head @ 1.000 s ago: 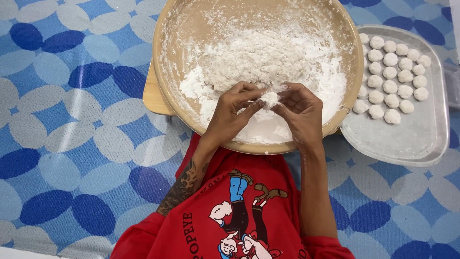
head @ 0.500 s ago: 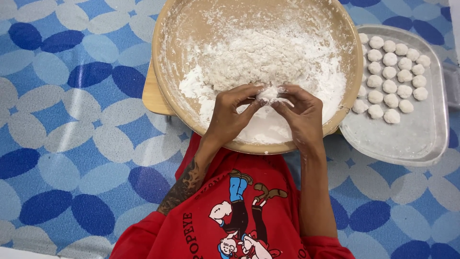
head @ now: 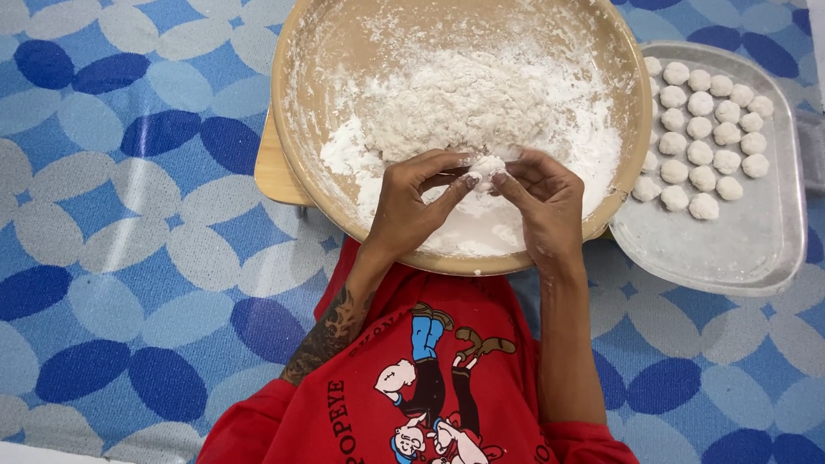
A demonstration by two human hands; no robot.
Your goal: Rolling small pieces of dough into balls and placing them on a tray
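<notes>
A wide tan bowl sits in front of me, holding a heap of white floury dough. My left hand and my right hand meet over the bowl's near side. Their fingertips pinch one small white lump of dough between them. Both hands are dusted with flour. To the right, a silvery tray carries several small white dough balls in rows.
The bowl rests on a low wooden board whose corner shows at the left. Everything lies on a floor mat patterned in blue and grey ovals. My red printed shirt fills the bottom of the view.
Both hands have shifted slightly away from me with the small lump, and the fingers have turned it a little. The bowl and tray stay put.
</notes>
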